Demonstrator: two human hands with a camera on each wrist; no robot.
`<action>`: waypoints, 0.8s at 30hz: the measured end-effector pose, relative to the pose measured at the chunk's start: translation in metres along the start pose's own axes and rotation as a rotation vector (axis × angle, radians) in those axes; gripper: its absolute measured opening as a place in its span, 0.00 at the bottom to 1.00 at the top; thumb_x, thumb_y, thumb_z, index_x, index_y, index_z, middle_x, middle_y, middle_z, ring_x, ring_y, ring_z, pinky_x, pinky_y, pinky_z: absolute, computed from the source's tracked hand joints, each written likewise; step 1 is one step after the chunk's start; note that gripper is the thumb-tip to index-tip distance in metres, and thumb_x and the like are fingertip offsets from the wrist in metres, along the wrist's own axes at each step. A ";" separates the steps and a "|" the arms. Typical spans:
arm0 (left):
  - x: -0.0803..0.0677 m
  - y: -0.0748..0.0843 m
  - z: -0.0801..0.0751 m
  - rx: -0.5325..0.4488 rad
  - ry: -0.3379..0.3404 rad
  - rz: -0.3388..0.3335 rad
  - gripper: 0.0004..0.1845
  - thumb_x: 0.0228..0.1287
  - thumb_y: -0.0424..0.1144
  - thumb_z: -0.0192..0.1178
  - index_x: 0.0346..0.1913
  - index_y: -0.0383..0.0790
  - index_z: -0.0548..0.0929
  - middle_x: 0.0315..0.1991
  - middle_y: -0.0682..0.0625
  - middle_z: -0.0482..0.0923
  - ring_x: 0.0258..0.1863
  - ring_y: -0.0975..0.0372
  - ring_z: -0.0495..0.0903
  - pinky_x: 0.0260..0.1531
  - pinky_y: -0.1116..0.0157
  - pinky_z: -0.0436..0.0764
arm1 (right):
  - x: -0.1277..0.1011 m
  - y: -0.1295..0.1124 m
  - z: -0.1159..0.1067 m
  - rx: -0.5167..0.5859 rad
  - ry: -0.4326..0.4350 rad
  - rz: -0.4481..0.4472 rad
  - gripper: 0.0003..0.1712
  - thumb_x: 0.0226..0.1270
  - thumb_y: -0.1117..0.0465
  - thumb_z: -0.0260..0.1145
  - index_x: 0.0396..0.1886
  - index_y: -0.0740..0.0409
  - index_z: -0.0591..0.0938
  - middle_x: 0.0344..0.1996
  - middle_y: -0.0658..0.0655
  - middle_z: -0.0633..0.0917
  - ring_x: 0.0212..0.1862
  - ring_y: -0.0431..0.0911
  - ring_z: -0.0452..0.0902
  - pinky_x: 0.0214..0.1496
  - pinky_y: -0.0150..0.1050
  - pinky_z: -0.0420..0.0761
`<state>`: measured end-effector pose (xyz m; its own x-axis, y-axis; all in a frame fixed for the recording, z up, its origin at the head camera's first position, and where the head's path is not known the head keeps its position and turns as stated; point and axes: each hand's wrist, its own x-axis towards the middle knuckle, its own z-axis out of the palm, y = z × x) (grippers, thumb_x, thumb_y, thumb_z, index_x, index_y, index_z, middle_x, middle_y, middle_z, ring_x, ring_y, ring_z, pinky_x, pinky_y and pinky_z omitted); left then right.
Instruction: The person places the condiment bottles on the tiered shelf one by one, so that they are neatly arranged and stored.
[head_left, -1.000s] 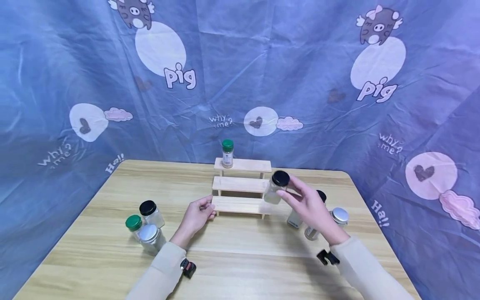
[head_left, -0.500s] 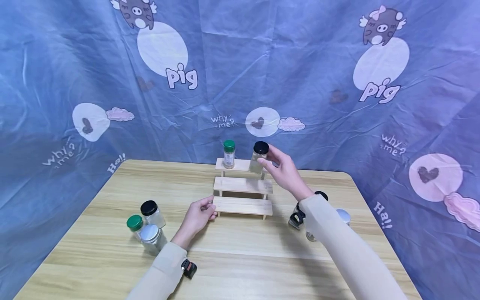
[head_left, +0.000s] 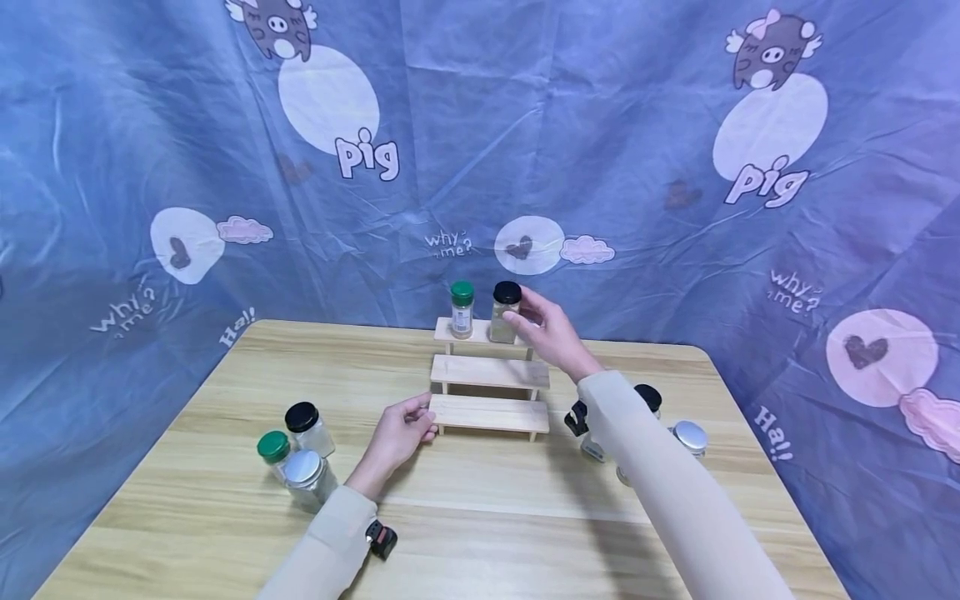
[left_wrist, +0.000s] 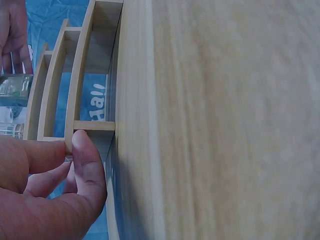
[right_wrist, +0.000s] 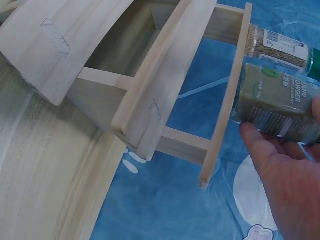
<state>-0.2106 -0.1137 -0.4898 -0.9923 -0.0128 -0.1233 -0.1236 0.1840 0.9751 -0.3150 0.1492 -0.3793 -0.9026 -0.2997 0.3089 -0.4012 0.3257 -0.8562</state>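
A three-step wooden rack [head_left: 489,372] stands on the table. On its top step is a green-capped spice jar [head_left: 462,312]. Right beside that, my right hand [head_left: 551,332] grips a black-capped spice jar [head_left: 504,317] with thumb and fingers. In the right wrist view this jar [right_wrist: 275,100] holds greenish-brown powder, and its base is at the top step. My left hand [head_left: 397,433] pinches the left end of the lowest step; the left wrist view shows thumb and finger of that hand [left_wrist: 60,185] on the board's corner.
On the table's left stand a black-capped jar [head_left: 309,427], a green-capped jar [head_left: 275,452] and a silver-lidded jar [head_left: 307,479]. At right, partly behind my right sleeve, are a black-lidded jar [head_left: 648,398] and a silver-lidded jar [head_left: 690,437], with others mostly hidden. A blue curtain [head_left: 450,167] hangs behind the table.
My right hand has carried the black-capped jar up and leftward, from in front of the rack to the top step beside the green-capped jar. The left hand stays on the lowest step.
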 end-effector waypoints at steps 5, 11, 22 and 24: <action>0.000 -0.001 0.001 -0.003 0.000 0.004 0.25 0.74 0.26 0.60 0.72 0.28 0.74 0.46 0.38 0.81 0.37 0.59 0.87 0.41 0.67 0.94 | 0.000 0.001 0.000 -0.010 0.001 0.009 0.32 0.79 0.63 0.64 0.78 0.57 0.70 0.66 0.69 0.82 0.66 0.63 0.81 0.74 0.56 0.83; 0.000 -0.001 0.002 -0.010 0.003 0.002 0.25 0.74 0.26 0.60 0.72 0.29 0.74 0.46 0.38 0.81 0.37 0.59 0.87 0.40 0.67 0.94 | -0.002 0.000 -0.001 -0.047 0.016 0.035 0.33 0.79 0.60 0.65 0.79 0.58 0.68 0.68 0.69 0.80 0.67 0.65 0.79 0.76 0.57 0.81; 0.002 -0.004 0.002 -0.001 0.001 0.001 0.27 0.73 0.25 0.60 0.73 0.29 0.73 0.45 0.39 0.82 0.36 0.61 0.86 0.39 0.70 0.94 | -0.046 -0.002 -0.032 -0.044 0.047 0.056 0.38 0.76 0.56 0.69 0.80 0.54 0.66 0.72 0.64 0.78 0.70 0.61 0.78 0.71 0.50 0.85; 0.002 -0.003 0.000 0.013 0.000 0.008 0.27 0.74 0.25 0.60 0.73 0.29 0.73 0.46 0.38 0.82 0.36 0.60 0.87 0.39 0.70 0.94 | -0.061 -0.004 -0.040 -0.040 0.059 0.060 0.37 0.77 0.55 0.69 0.80 0.52 0.67 0.72 0.62 0.79 0.71 0.59 0.78 0.70 0.42 0.86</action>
<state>-0.2124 -0.1138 -0.4930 -0.9932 -0.0114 -0.1159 -0.1159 0.1968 0.9736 -0.2648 0.2023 -0.3782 -0.9325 -0.2255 0.2821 -0.3506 0.3773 -0.8572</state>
